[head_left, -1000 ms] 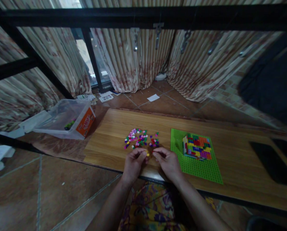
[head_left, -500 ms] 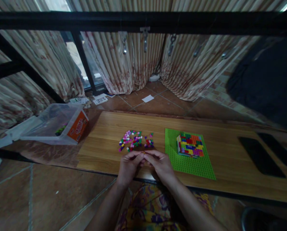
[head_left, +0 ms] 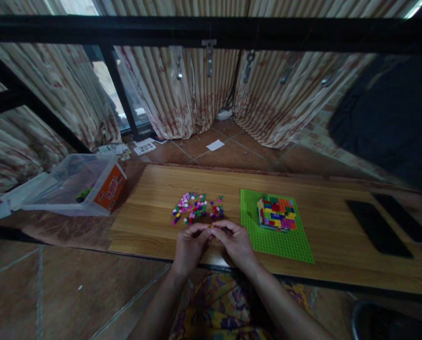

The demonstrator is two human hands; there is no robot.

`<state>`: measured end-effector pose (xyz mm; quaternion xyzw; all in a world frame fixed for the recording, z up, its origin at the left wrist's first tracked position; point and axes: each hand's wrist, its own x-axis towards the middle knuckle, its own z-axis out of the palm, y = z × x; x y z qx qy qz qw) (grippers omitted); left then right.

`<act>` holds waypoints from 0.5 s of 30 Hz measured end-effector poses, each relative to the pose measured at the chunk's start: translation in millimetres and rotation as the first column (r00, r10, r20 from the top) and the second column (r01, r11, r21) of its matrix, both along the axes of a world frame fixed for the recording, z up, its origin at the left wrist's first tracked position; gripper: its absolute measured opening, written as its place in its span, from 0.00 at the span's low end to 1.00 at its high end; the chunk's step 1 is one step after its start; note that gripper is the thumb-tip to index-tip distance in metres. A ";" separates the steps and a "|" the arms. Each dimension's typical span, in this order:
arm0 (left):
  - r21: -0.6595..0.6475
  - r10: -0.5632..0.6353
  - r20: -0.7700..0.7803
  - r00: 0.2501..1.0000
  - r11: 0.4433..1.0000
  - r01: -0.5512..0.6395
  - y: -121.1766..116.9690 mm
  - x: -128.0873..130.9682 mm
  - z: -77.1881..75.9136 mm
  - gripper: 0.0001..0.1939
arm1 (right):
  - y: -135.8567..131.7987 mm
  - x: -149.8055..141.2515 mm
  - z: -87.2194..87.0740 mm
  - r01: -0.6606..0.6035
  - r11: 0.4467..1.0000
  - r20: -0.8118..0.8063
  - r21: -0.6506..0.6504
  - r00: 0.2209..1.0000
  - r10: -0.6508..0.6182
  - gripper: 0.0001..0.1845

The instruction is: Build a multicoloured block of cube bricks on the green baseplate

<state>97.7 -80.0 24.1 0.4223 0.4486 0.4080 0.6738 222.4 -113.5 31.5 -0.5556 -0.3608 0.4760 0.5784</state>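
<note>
My left hand (head_left: pixel 190 245) and my right hand (head_left: pixel 236 241) meet over the front edge of the wooden table. Between their fingertips they pinch a tiny yellow-orange toy brick (head_left: pixel 211 226), mostly covered by the fingers. Just beyond the hands lies a scatter of small loose bricks (head_left: pixel 196 208) in pink, white, green, red and purple. To the right of my right hand, a green baseplate (head_left: pixel 278 248) lies flat. A block-shaped build of many coloured bricks (head_left: pixel 277 213) stands on it, and neither hand touches it.
A clear plastic bin (head_left: pixel 65 208) with an orange label and some green pieces sits left of the wooden table (head_left: pixel 140 208). Two dark flat slabs (head_left: pixel 377 226) lie at the table's right. A black bar (head_left: pixel 211 33) crosses above, before striped curtains (head_left: pixel 203 99).
The view has shifted slightly, so the table and bin sit a little further left. Both hands stay together, fingertips still on the small brick.
</note>
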 end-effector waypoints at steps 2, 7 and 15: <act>0.071 0.002 -0.061 0.998 0.997 0.003 -0.7 -0.1 -1.3 0.09 | 1.4 1.2 -0.3 -0.007 1.000 -0.027 -0.026 1.000 0.006 0.11; 0.339 0.048 -0.301 0.953 0.939 0.060 -3.6 1.1 3.7 0.09 | 4.1 1.3 3.6 -0.004 0.992 -0.150 -0.123 0.989 -0.015 0.17; 0.453 0.090 -0.396 0.914 0.885 0.109 -6.6 5.1 15.0 0.09 | 2.6 5.5 5.7 -0.022 0.995 -0.151 -0.101 0.989 0.007 0.17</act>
